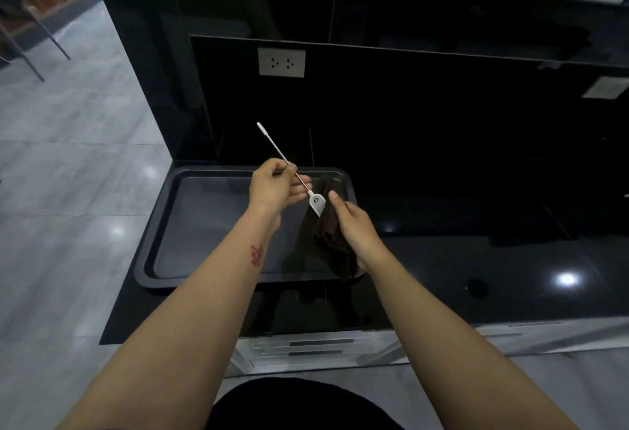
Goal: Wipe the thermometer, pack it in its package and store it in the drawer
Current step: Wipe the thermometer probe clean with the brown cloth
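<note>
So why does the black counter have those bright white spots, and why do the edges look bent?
In the head view, the spots are glare: lamps overhead mirrored in the glossy counter, and fainter ones on the floor tiles. The bent edges come from the wide-angle lens. The thermometer stays fairly sharp, but the dark cloth nearly vanishes against the black.

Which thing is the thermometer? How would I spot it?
Look at the black counter with the dark tray at its left end. Above the tray, the left hand pinches a thin metal rod: that is the thermometer. It has a white flat head beside the brown cloth in the right hand.
</note>
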The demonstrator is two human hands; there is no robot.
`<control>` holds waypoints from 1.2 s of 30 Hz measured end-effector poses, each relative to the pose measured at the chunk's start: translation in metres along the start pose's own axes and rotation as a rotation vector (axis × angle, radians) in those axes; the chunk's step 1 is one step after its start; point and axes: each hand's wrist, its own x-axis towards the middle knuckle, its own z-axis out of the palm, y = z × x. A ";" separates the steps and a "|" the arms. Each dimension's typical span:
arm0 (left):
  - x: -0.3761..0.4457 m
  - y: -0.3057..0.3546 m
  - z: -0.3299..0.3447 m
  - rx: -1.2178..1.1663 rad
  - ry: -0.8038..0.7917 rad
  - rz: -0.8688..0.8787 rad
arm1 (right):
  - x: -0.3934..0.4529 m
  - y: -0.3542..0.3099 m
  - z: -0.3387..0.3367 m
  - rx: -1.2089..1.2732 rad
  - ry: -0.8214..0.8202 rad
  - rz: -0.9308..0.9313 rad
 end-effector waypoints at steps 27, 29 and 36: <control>0.009 0.000 0.007 0.219 0.130 0.116 | 0.005 -0.009 0.013 0.008 -0.034 -0.047; 0.011 0.003 0.006 0.205 0.156 0.125 | 0.006 -0.004 0.011 0.000 -0.034 -0.022; 0.010 0.002 0.006 0.186 0.198 0.102 | 0.010 -0.006 0.017 -0.023 0.008 -0.084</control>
